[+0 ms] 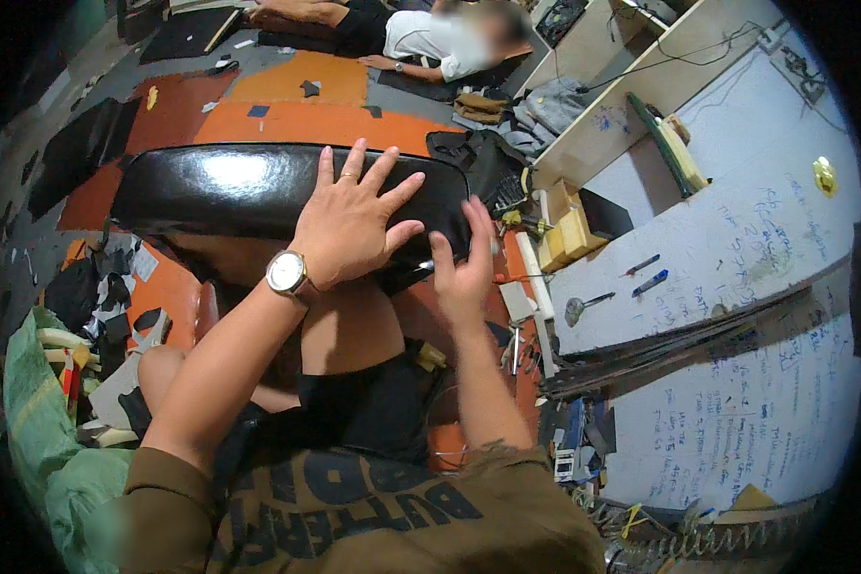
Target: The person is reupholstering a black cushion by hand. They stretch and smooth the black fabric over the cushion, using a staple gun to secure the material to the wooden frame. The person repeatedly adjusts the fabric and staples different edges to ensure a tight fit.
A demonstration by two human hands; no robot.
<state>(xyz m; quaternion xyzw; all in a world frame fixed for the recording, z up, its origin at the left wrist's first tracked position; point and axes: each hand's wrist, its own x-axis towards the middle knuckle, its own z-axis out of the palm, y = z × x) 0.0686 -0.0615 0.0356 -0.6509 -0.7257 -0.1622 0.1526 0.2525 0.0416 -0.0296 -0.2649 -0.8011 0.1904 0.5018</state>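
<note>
The cushion [230, 187] at eleven o'clock is black, the sack [33, 435] at eight green. The brown shirt [402, 540] at six has dark letters; the white board [708, 277] at three, blue scribbles.

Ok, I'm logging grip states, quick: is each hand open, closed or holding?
Left hand: open, fingers spread, laid on the glossy black padded piece.
Right hand: open, at its right end; whether touching cannot be told.

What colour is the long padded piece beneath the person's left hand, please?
The long padded piece is glossy black; it shows best in the head view.
</note>
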